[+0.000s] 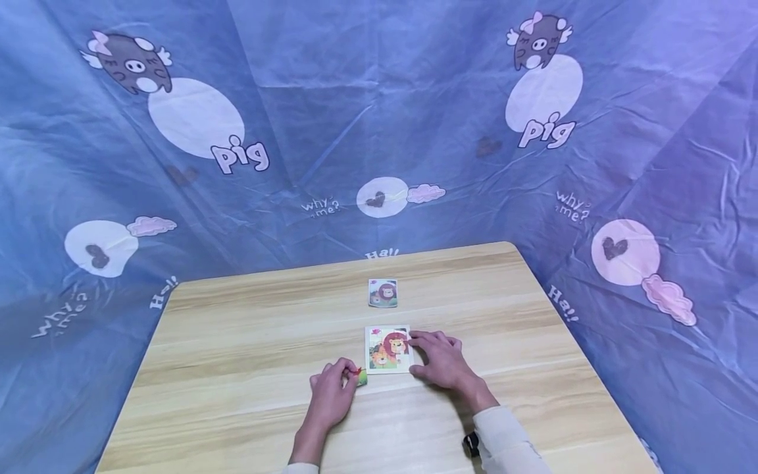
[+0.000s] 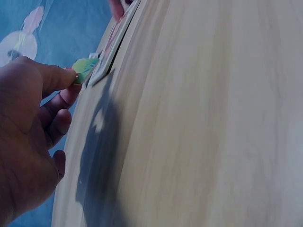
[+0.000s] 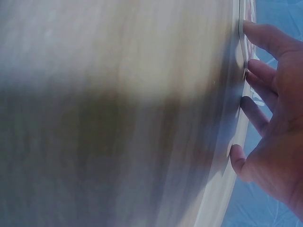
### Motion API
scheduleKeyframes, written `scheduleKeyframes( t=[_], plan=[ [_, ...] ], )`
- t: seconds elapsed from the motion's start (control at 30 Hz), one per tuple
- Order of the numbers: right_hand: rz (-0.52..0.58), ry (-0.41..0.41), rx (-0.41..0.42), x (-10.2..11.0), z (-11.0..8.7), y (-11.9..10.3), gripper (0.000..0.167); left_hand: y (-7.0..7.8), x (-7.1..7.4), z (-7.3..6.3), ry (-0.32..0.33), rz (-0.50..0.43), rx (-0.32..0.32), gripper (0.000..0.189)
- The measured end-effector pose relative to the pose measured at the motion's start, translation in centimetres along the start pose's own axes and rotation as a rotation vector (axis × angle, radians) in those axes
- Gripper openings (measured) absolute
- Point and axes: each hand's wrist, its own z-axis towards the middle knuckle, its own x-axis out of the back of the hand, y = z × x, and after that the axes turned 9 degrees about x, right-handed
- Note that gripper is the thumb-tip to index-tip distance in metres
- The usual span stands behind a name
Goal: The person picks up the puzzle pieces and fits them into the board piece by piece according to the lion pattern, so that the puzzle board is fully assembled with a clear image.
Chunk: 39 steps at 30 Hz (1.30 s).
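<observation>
Between the thumb and fingers of my left hand (image 1: 333, 393) is a small green puzzle piece (image 1: 362, 378) with a bit of red, pinched just off the board's lower left corner. The left wrist view shows this piece (image 2: 84, 69) held at the fingertips above the table. The puzzle board (image 1: 367, 345) lies flat, with a lion and a tiger pictured inside a pale frame. A pale, unfilled patch shows toward its lower right. My right hand (image 1: 441, 361) touches the board's right side, thumb near the lower corner and index finger higher up, fingers spread.
A small picture card (image 1: 383, 293) with a similar lion lies beyond the board. Under both is a wood-grain table (image 1: 249, 342). A blue printed cloth (image 1: 320, 131) hangs around its far and side edges. A dark band (image 1: 471, 444) sits at the right sleeve.
</observation>
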Motion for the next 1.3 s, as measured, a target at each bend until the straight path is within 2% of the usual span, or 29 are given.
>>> scheduleKeyframes(
  t=[0.2, 0.43, 0.7, 0.97, 1.3],
  plan=[
    [0.004, 0.004, 0.006, 0.0, 0.0, -0.2, 0.060, 1.4, -1.1, 0.5, -0.033, 0.016, -0.065, 0.010],
    [-0.011, -0.003, 0.009, -0.1, 0.0, 0.0, 0.060, 2.7, -2.4, 1.2, -0.034, 0.035, -0.131, 0.010],
    [0.001, -0.006, 0.003, 0.1, -0.2, 0.0, 0.061, 3.9, -3.6, 2.3, -0.073, 0.068, -0.157, 0.009],
    [0.008, 0.000, 0.002, -0.1, -0.2, -0.1, 0.061, 4.3, -4.3, 2.9, -0.093, 0.084, -0.160, 0.009],
    [0.001, 0.000, 0.003, 0.1, -0.1, -0.2, 0.061, 4.9, -4.9, 3.3, -0.072, 0.080, -0.152, 0.009]
  ],
)
